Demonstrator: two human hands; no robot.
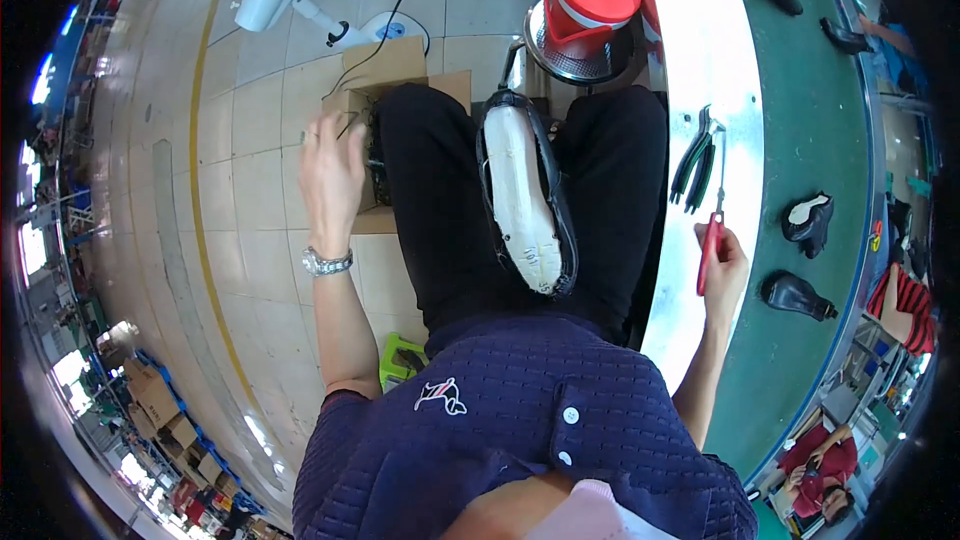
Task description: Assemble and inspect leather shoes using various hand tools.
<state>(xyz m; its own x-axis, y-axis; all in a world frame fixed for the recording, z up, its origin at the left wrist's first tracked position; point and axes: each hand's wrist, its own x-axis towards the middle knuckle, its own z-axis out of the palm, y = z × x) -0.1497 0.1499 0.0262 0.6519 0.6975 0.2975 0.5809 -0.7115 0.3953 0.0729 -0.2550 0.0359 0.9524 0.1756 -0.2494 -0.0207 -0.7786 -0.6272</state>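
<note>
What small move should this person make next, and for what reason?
Probably bring the left hand over to steady the central shoe: that hand looks empty near the cardboard box, no hand touches the shoe, and the right hand grips the red-handled tool.

We have a black shoe [518,185], its pale underside up, slightly slanted between our thighs [425,190]; right of them, our red-handled tool [711,255] points its slim metal shaft away.

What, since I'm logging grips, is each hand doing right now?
Left hand: open, no object visible in it.
Right hand: closed around a slim-shafted red-handled tool.
</note>
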